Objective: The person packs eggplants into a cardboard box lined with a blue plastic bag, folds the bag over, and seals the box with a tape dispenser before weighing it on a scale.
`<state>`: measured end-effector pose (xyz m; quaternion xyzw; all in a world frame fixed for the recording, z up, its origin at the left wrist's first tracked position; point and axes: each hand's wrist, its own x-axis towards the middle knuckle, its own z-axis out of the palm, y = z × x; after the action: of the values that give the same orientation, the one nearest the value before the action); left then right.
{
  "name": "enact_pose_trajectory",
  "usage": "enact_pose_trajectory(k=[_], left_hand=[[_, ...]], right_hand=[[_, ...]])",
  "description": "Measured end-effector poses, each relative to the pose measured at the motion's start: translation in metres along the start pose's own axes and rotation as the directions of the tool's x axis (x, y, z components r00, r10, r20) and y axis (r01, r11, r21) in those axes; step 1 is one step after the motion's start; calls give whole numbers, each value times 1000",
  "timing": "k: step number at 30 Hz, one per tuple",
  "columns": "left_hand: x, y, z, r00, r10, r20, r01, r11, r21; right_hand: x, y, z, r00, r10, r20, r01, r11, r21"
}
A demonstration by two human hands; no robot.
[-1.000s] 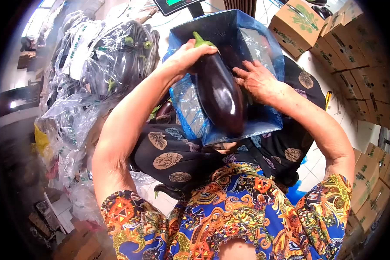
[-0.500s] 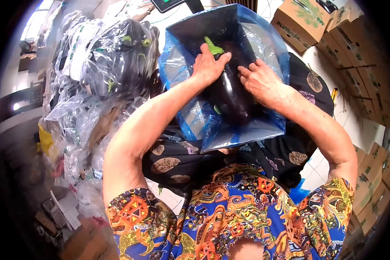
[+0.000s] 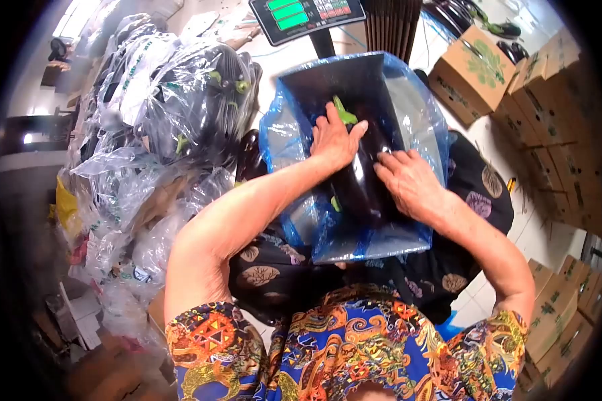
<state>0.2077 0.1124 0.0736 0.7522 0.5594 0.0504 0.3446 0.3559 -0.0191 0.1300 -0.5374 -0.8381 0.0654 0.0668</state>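
Note:
Dark purple eggplants [image 3: 359, 190] lie in a box lined with a blue plastic bag [image 3: 418, 87], in front of my body. My left hand [image 3: 336, 139] rests on the stem end of the top eggplant, near its green cap [image 3: 343, 112], fingers and thumb apart. Against the right side of the eggplants lies my right hand [image 3: 411, 184], its fingertips touching them and its fingers slightly bent. The undersides of both hands are hidden.
A scale with a lit display [image 3: 289, 15] stands beyond the box. Eggplants in clear plastic [image 3: 174, 100] are heaped at the left. Cardboard boxes [image 3: 471, 73] are stacked at the right, with more eggplants [image 3: 451, 17] behind.
The view has tilted up, so the box and hands appear lower and more of the scale shows. Both hands stay at the eggplants, with little movement against them.

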Motion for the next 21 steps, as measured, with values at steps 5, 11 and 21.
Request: enact_pose_trajectory(k=[5, 11, 21], left_hand=[[-5, -8, -34, 925, 379, 23, -380, 920, 96], [-34, 27, -68, 774, 633, 5, -633, 774, -22], [-36, 22, -58, 741, 588, 322, -617, 787, -18]], right_hand=[[-5, 7, -34, 996, 83, 18, -84, 987, 140], [2, 26, -49, 956, 256, -140, -204, 929, 308], [-6, 36, -41, 837, 525, -156, -401, 782, 476]])
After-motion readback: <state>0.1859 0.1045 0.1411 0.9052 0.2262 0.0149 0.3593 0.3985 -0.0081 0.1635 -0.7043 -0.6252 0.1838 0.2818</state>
